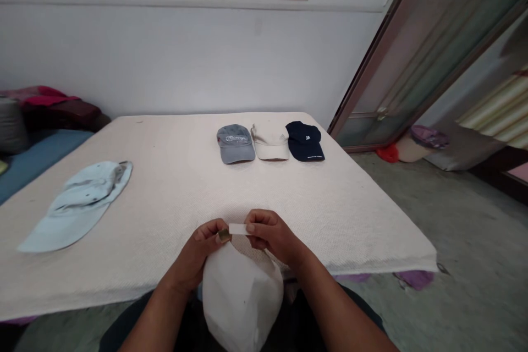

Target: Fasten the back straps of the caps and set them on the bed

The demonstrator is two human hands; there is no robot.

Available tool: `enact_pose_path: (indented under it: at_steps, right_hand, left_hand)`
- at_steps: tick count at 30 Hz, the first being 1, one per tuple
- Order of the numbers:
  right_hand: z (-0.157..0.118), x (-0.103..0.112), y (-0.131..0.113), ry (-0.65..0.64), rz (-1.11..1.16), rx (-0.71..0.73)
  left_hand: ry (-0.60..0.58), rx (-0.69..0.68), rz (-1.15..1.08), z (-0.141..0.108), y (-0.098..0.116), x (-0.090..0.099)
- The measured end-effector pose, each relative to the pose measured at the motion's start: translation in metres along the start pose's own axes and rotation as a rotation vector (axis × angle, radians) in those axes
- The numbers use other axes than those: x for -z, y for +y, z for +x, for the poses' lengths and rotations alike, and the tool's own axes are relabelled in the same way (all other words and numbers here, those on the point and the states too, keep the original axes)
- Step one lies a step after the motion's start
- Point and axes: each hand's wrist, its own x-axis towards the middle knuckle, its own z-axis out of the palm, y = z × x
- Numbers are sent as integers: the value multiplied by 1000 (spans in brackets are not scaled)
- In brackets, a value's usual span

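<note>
White cap (241, 297) fills the near foreground, resting in the person's lap with its back facing up toward the hands. Both hands meet at its rear strap (238, 229): the left hand (204, 250) pinches the small metal buckle (224, 236), and the right hand (270, 234) pinches the strap's free end. The strap appears to be mid-adjustment, not yet fastened or settled. Beyond the grip, across a cream-covered table (173, 187), three caps sit in a neat row: grey (235, 143), beige (270, 142) and navy (305, 141). Far to the left of the grip lies a pale blue hat (78, 203), flattened. Nothing lies between hands and row.
</note>
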Motion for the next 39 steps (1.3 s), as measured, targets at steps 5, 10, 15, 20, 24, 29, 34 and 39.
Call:
enact_pose_path:
  at_steps: [5,10,15,20,24,29,34,39]
  right_hand:
    - [-1,-1,0,-43,9,-16]
    - [-2,0,-2,-76,38,-44]
    - [-2,0,-2,-106,53,-50]
    - [-2,-1,-3,-121,23,-63]
    - [-3,0,-4,-132,-5,-64]
    - [-3,-1,-3,-148,-14,-85]
    - [-2,-4,0,-132,16,-72]
    - [-3,-6,-6,-107,-69,-34]
  left_hand:
    - [16,10,29,1,0,1]
    - [44,31,49,0,1,-1]
    - [72,44,74,0,2,-3]
    - [48,45,85,0,1,-2]
    - [11,93,103,-2,1,-3]
    - [0,157,107,-3,1,-9]
    - [34,165,163,-1,2,-13]
    - [57,105,195,3,1,-10]
